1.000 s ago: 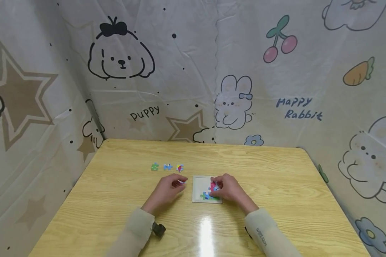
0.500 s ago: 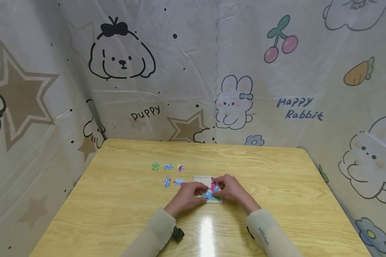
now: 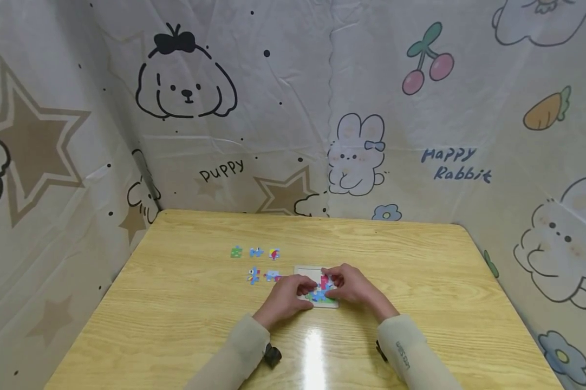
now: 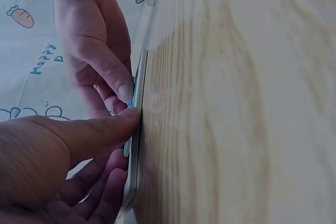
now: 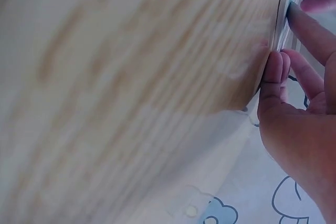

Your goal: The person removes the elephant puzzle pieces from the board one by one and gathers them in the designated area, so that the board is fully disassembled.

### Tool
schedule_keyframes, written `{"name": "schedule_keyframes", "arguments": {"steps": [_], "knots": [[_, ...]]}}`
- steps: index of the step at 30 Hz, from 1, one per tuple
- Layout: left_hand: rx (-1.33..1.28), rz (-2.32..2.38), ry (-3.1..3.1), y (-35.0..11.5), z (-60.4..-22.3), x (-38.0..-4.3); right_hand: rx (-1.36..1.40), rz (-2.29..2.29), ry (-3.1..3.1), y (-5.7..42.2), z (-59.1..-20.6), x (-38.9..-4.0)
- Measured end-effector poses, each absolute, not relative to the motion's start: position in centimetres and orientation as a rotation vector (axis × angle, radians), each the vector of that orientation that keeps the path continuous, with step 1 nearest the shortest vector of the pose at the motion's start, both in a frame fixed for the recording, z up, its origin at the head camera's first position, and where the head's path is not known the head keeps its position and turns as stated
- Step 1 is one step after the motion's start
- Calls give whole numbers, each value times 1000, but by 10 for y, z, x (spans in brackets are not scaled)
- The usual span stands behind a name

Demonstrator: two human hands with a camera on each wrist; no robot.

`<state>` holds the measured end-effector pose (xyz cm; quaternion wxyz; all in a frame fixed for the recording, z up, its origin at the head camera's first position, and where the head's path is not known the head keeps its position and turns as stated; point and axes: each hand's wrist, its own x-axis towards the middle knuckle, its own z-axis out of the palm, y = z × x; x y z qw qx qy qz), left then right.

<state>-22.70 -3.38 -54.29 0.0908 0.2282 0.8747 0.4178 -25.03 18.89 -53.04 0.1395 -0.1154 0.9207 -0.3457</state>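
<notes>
A small pale puzzle tray (image 3: 308,270) lies on the table with several colourful jigsaw pieces (image 3: 324,283) fitted along its right side and front. My left hand (image 3: 284,297) is at the tray's left front, fingers curled over it and thumb on the front rim. In the left wrist view the left thumb (image 4: 113,129) meets the tray edge near a greenish piece edge (image 4: 126,148). My right hand (image 3: 352,284) grips the tray's right side, partly covering the pieces there. In the right wrist view its fingers (image 5: 273,74) bend against the tray rim.
Left of the tray lie loose puzzle pieces: a green one (image 3: 236,252), a blue one (image 3: 256,252) and a red-yellow one (image 3: 274,253) in the back row. Two more, a bird-like piece (image 3: 253,275) and a blue-pink piece (image 3: 272,275), lie nearer. A printed curtain (image 3: 273,108) surrounds the wooden table (image 3: 176,303).
My left hand has moved right from beside the loose pieces to the tray's left front, uncovering the two nearer pieces. My right hand stays at the tray's right side.
</notes>
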Motion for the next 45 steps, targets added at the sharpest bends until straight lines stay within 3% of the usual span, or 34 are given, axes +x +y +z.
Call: {"name": "schedule_keyframes", "arguments": {"steps": [45], "knots": [[698,1355,2516,-50,-536,-228,-371,-1007,2630,191,-527,-250]]}}
